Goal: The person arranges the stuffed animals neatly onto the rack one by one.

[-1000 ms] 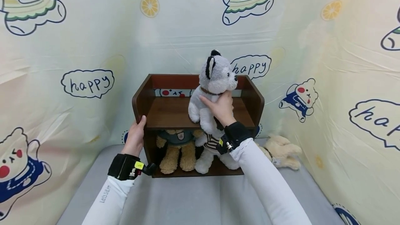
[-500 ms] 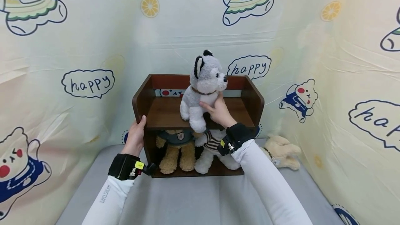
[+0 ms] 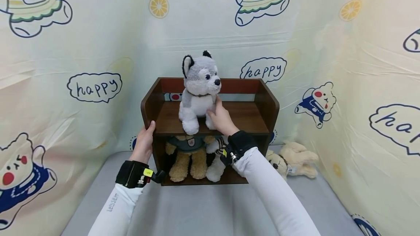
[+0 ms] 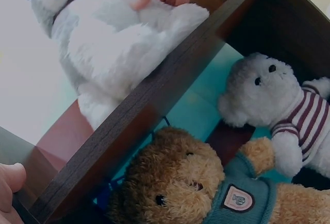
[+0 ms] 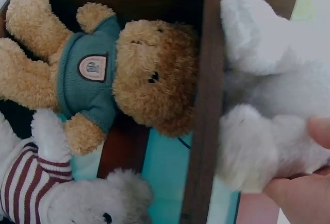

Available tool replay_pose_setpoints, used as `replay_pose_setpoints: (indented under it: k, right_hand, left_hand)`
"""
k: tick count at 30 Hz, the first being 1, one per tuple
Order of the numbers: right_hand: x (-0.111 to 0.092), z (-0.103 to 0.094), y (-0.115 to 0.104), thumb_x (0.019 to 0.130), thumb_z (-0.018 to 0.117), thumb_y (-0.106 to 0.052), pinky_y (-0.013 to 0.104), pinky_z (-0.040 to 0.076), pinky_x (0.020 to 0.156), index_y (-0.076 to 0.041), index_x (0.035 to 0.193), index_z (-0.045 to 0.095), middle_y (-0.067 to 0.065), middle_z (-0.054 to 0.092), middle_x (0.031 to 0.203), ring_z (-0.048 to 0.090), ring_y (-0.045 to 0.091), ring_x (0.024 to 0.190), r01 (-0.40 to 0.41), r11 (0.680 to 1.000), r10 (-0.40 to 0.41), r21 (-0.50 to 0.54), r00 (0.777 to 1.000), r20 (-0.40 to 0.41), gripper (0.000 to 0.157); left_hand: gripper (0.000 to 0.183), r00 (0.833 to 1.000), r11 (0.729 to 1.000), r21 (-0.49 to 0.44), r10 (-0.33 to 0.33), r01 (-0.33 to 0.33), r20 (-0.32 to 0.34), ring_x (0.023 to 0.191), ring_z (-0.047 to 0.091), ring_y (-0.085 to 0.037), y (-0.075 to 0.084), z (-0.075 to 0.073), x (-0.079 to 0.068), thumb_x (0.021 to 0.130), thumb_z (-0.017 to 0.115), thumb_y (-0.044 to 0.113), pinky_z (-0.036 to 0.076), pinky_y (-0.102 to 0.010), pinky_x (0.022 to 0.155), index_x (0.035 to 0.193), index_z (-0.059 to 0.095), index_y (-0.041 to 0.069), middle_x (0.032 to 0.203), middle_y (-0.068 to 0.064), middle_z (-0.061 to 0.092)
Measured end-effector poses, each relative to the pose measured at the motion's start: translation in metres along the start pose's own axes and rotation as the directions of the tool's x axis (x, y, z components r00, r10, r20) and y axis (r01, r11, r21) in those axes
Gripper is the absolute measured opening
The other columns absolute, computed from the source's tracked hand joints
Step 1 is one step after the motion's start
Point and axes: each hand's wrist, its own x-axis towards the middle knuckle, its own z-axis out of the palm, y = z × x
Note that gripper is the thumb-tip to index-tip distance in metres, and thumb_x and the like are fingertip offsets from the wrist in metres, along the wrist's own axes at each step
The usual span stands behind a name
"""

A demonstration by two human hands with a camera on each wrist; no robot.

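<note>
A grey and white plush husky (image 3: 199,103) with black-edged ears sits upright on the upper board of a brown wooden shelf (image 3: 244,117), left of its middle. My right hand (image 3: 224,120) holds the husky by its lower side, thumb across its front; its paws reach the board's front edge. At the shelf's left side panel, my left hand (image 3: 143,144) grips the edge with the thumb in front. On the lower level sit a brown teddy bear (image 4: 175,177) in a teal sweater and a whitish bear (image 4: 263,92) in a striped shirt.
A cream plush dog (image 3: 296,159) lies on the grey padded surface (image 3: 210,210) to the right of the shelf. Behind stands a printed fabric backdrop (image 3: 203,17) with cartoon bears. The shelf's right side panel (image 3: 267,108) rises beyond the husky.
My right hand has carried the husky leftward along the upper board and lowered it slightly, turning it more toward the front. My left hand keeps its place on the side panel.
</note>
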Motion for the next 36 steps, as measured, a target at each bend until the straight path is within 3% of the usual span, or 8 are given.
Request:
replay_pose_setpoints:
  k: [4, 10, 17, 36]
  right_hand:
    - [-0.001, 0.008, 0.001, 0.094, 0.048, -0.009, 0.04, 0.036, 0.098, 0.005, 0.143, 0.005, 0.027, 0.031, 0.141, 0.043, 0.035, 0.12, 0.049, 0.997, -0.049, -0.052, 0.999, 0.004, 0.066]
    - [-0.001, 0.019, -0.001, 0.094, 0.048, -0.008, 0.038, 0.032, 0.102, 0.005, 0.143, 0.011, 0.023, 0.031, 0.142, 0.036, 0.031, 0.126, 0.048, 0.997, -0.047, -0.053, 0.998, 0.028, 0.063]
    - [-0.003, 0.031, -0.008, 0.092, 0.05, -0.005, 0.038, 0.034, 0.101, 0.006, 0.142, 0.018, 0.024, 0.036, 0.139, 0.039, 0.032, 0.124, 0.108, 0.993, -0.106, -0.051, 0.994, 0.028, 0.06]
    - [0.002, 0.051, -0.02, 0.094, 0.046, -0.004, 0.035, 0.031, 0.103, 0.009, 0.141, 0.013, 0.024, 0.029, 0.142, 0.034, 0.028, 0.128, 0.104, 0.992, -0.097, -0.067, 0.99, 0.104, 0.059]
  left_hand:
    - [0.068, 1.0, 1.0, 0.008, -0.004, 0.004, 0.008, 0.138, 0.002, -0.027, 0.001, 0.0, 0.0, 0.095, 0.031, 0.047, 0.003, -0.049, 0.109, 0.147, 0.004, 0.014, 0.153, -0.009, 0.0]
    - [0.068, 1.0, 1.0, 0.019, -0.002, 0.002, 0.01, 0.138, 0.003, -0.027, 0.001, 0.0, 0.0, 0.095, 0.031, 0.048, 0.004, -0.049, 0.109, 0.147, 0.004, 0.013, 0.153, -0.009, 0.0]
    - [0.068, 1.0, 1.0, 0.026, 0.008, -0.008, 0.013, 0.138, 0.002, -0.028, 0.001, 0.0, -0.002, 0.096, 0.03, 0.047, 0.005, -0.048, 0.109, 0.147, 0.004, 0.011, 0.153, -0.011, 0.001]
    - [0.066, 1.0, 1.0, 0.022, 0.013, -0.013, 0.019, 0.137, 0.006, -0.028, -0.001, 0.0, 0.002, 0.097, 0.029, 0.045, 0.007, -0.047, 0.11, 0.147, 0.005, 0.01, 0.152, -0.012, 0.004]
